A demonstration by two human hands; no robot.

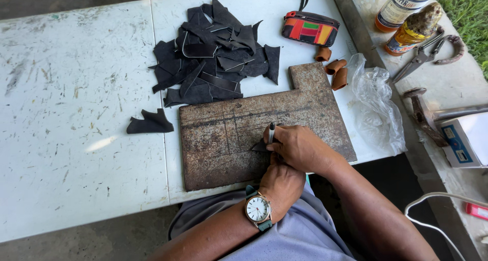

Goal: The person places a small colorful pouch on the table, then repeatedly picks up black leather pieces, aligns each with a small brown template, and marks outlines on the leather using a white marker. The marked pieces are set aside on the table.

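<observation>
Nearest: left wrist with watch, green strap. Left hand sits under the right, at the near edge of the plate; fingers hidden, so how far closed, cannot tell. Right hand curls tight around a pen, tip down on a small black scrap lying on the plate. Plate is rusty, flat, with a notch at its far right corner, resting on the white surface.

Left of plate: one loose black piece, apart from it. Behind plate: pile of black cut pieces, its near edge touching the plate's far edge. Right of plate: crumpled clear bag; contents can't be made out. Just beyond the notch: three small brown rolls.

Far: striped pouch, zipped shut, black loop on top.

Right ledge: white box partly cut off, hammer, scissors. Two bottles at the far corner, orange bottoms; one capped with a rough lump, fill levels unclear. White cable near right.
</observation>
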